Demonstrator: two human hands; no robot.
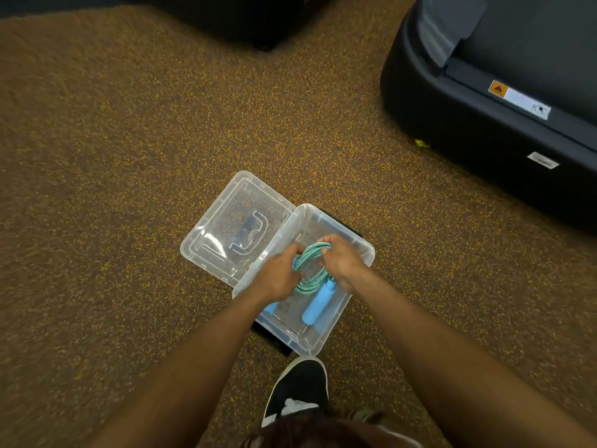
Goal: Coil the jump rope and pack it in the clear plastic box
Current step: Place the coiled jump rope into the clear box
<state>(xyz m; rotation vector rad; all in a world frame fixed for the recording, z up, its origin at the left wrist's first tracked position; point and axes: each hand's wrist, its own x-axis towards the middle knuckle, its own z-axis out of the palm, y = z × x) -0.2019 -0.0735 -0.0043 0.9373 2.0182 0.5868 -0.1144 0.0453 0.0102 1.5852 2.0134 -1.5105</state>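
A clear plastic box (361, 250) stands open on the speckled brown floor, its hinged lid (232, 221) lying flat to the left. Inside it, both my hands hold a coiled blue-green jump rope (311, 274). My left hand (279, 274) grips the coil's left side and my right hand (339, 260) grips its upper right loops. One light blue handle (318, 303) lies along the box floor below my right hand. The tip of the other handle (270, 307) peeks out under my left wrist.
A large black machine base (484, 118) with warning labels stands at the upper right. Another dark object (258, 17) sits at the top middle. My black shoe (298, 388) rests just below the box. A flat black thing (269, 339) lies under the box.
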